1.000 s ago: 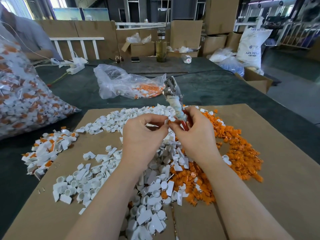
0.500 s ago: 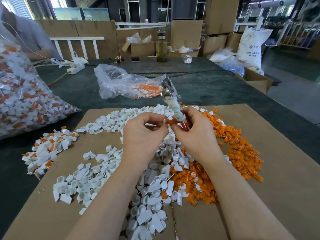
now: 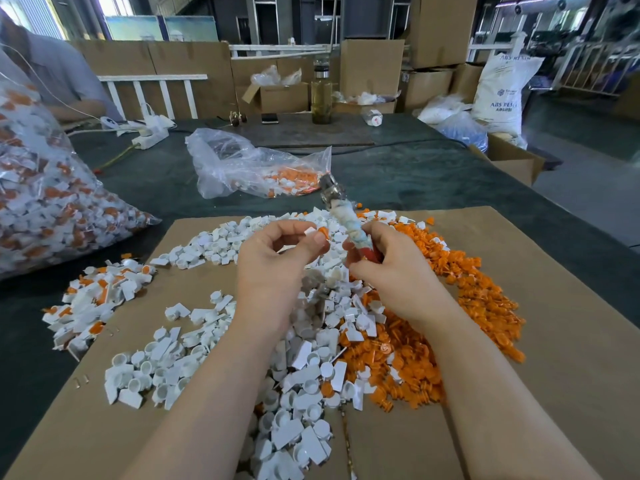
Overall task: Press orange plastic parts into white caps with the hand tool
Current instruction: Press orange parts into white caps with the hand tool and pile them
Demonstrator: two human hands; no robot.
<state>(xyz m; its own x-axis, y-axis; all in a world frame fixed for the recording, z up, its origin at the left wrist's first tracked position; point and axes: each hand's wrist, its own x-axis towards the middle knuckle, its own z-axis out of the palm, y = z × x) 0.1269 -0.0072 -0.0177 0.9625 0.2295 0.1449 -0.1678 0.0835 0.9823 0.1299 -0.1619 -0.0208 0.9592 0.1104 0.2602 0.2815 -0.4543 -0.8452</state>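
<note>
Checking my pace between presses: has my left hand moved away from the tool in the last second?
Yes. The left hand, pinching a white cap with orange part, has drawn leftward from the hand tool, opening a gap over the pile on the cardboard sheet.

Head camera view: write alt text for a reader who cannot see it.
A person's left hand pinches a white cap with an orange part, while the right hand grips a hand tool upright. Below, white caps and orange parts lie heaped on cardboard.

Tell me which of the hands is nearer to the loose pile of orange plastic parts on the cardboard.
Right. The right hand hovers at the orange plastic parts pile's inner edge; the left hand is farther, over the white caps.
</note>
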